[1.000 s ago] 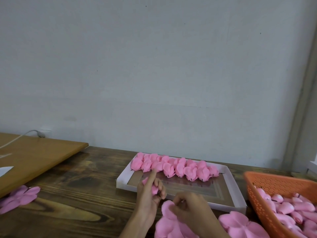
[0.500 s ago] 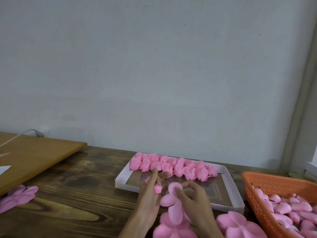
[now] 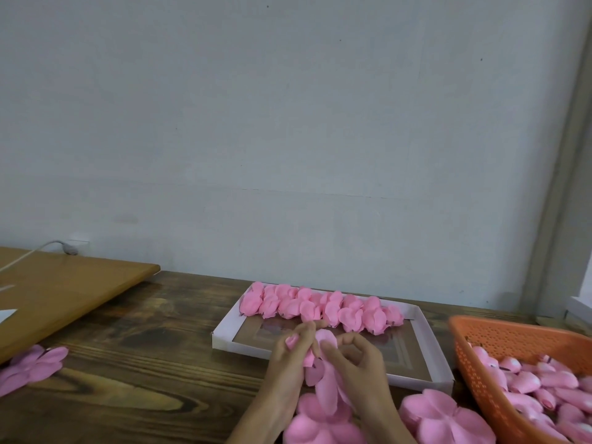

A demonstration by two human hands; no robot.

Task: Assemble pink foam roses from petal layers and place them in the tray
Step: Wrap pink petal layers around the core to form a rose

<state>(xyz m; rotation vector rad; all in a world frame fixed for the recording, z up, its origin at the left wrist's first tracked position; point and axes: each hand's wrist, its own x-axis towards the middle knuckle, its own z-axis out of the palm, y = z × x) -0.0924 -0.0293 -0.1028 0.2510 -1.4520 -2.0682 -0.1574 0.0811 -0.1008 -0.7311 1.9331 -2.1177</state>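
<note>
— Checking progress: status?
— 1 row of roses (image 3: pixel 320 307) lines the far edge of the tray (image 3: pixel 224 333); most unfilled. Grip of left hand (image 3: pixel 285 363) pinches a bud (image 3: pixel 292 341); right hand (image 3: pixel 362 363) clamps a petal layer (image 3: pixel 326 392), just before it.

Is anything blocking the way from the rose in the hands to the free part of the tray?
Nothing visible. The left hand and right hand hold the rose at the near rim of the tray; finished roses line only its far side.

Left hand (image 3: pixel 290 357), right hand (image 3: pixel 358 363) and forearms (image 3: pixel 262 411) are bare.
</note>
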